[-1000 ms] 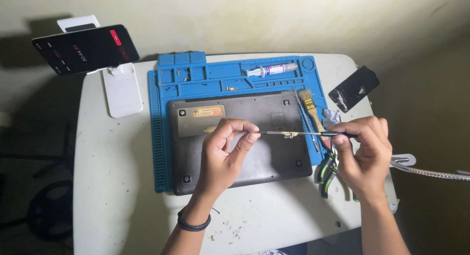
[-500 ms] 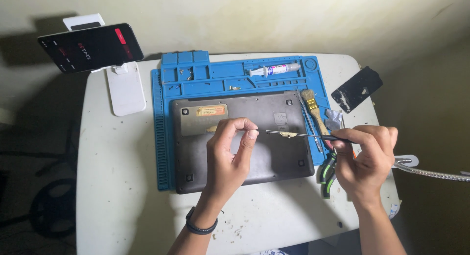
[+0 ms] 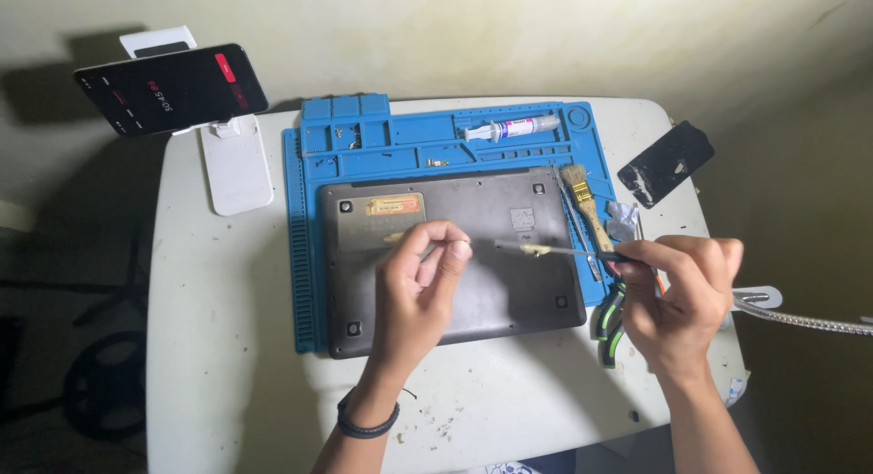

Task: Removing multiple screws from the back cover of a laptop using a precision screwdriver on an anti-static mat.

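A dark grey laptop lies bottom-up on a blue work mat. My left hand hovers over the middle of the laptop's base, thumb and forefinger pinched together. Whether anything tiny sits between them I cannot tell. My right hand is over the laptop's right edge and grips a thin screwdriver. Its shaft points left and ends a short gap from my left fingertips. A small yellowish bit sits on the shaft.
On the mat lie a syringe, a brush and tweezers. Green-handled pliers lie below my right hand. A phone sits on a white stand at back left, a black device at right, a gooseneck beyond.
My left fingertips were touching the screwdriver's tip and have drawn back to the left, leaving a gap. My right hand has kept the tool almost still.
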